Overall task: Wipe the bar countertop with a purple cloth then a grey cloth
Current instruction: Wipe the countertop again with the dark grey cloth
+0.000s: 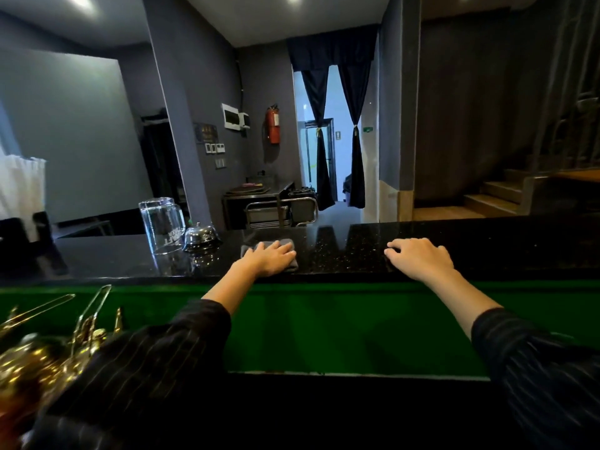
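Head camera looks down on a dark speckled table (341, 254). The left hand (269, 258) lies flat on a grey cloth (290, 245), fingers nearly straight and pressing it down rather than gripping it. The cloth sits close to the near edge, about midway along the visible stretch. The right hand (419, 259) rests on the bare table well to the right of the cloth, its fingers loosely bent with the tips touching the surface, holding nothing.

The main risk lies to the left. A bell (201, 236) stands just beside the cloth, and an upturned glass (162, 224) stands next to the bell. A wide stroke that way could knock the bell into the glass, and on a table this glossy the glass might slide or tip.

No purple cloth is in view, so I cannot tell where it is. Most of the grey cloth is hidden under the left hand, and both ends of the table are cut off. The gold things (48, 345) at the lower left are too blurred to name. Any dirt is hard to make out against the dark speckle and the reflections.
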